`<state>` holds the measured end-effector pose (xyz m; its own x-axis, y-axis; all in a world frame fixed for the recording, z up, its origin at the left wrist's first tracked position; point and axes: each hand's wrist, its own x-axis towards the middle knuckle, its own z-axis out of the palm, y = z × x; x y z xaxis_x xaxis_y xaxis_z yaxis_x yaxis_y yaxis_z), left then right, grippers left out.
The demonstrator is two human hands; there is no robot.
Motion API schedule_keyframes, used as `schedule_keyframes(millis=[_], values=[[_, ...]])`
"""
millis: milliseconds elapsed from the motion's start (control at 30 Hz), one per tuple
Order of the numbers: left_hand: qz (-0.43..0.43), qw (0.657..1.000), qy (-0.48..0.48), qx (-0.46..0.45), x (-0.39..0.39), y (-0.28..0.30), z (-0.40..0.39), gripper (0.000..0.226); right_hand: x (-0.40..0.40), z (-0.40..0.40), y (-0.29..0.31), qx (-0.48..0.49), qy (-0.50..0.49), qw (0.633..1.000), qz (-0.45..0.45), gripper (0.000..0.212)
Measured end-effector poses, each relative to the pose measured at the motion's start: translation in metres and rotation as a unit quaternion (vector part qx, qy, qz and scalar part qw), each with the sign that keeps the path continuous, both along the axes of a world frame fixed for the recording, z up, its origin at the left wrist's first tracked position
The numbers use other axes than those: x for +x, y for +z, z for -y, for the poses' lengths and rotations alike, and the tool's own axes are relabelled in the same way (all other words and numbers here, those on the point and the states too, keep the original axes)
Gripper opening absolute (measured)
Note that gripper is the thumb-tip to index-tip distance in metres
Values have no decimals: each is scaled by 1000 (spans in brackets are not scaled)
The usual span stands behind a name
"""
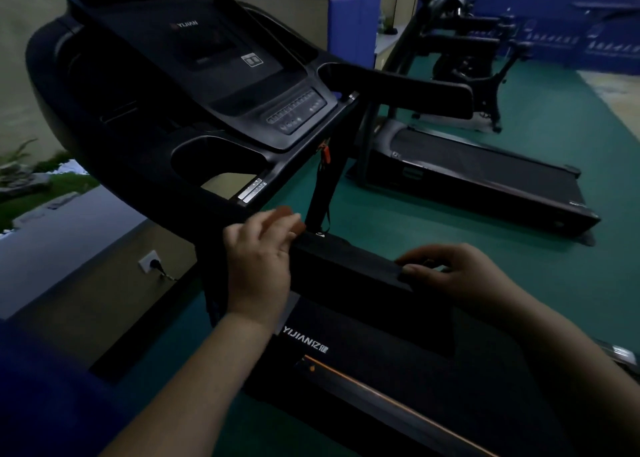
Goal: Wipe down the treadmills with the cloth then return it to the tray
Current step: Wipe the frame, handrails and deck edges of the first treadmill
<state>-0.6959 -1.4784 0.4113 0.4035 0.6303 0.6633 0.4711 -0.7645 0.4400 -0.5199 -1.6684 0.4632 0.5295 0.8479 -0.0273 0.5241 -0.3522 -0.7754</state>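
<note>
The near black treadmill (363,349) fills the view, with its console (194,61) tilted up on the left. A padded black handrail (346,266) runs from the console towards me. My left hand (259,252) lies on the handrail's far end, fingers over a small reddish-brown cloth (289,214), mostly hidden and blurred. My right hand (450,269) grips the near end of the same handrail, fingers curled over its top. A second treadmill (485,179) stands to the right on the green floor.
A recessed tray pocket (214,158) sits in the console's lower edge, with a red safety clip (325,153) hanging beside it. An exercise bike (478,65) stands at the back right before blue wall padding. A wall socket with a plug (150,262) is low on the left.
</note>
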Motion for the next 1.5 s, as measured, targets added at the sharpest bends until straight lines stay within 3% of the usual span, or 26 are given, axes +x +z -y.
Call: schedule_keyframes(millis=[133,233,300,433,567,700,933,1100,1233,1400,1500], values=[[-13,995,-96,18,31,-3,61,33,5,14,-10,22,-9,999,-30,12],[-48,985,-157,55,26,1,61,35,7,22,-15,37,0,998,-41,14],[-77,985,-138,70,16,5,43,38,10,27,-18,44,3,997,-56,18],[-46,998,-43,-7,7,6,36,37,14,42,-26,58,8,995,-80,25],[-37,992,-124,8,37,0,96,37,19,55,-40,49,1,994,-94,42],[-85,970,-222,42,50,8,118,38,20,64,-54,41,10,998,-53,53],[-107,982,-156,30,34,18,81,36,18,77,-80,54,-20,997,-43,60],[-134,957,-246,73,65,16,127,32,15,78,-98,61,-28,997,-40,72],[-233,902,-320,174,65,23,130,32,15,77,-100,70,-32,996,-46,73],[-247,903,-316,152,63,33,122,34,16,81,-101,56,-25,997,-46,76],[-300,860,-339,235,75,22,141,27,14,81,-105,58,-34,997,-39,71]])
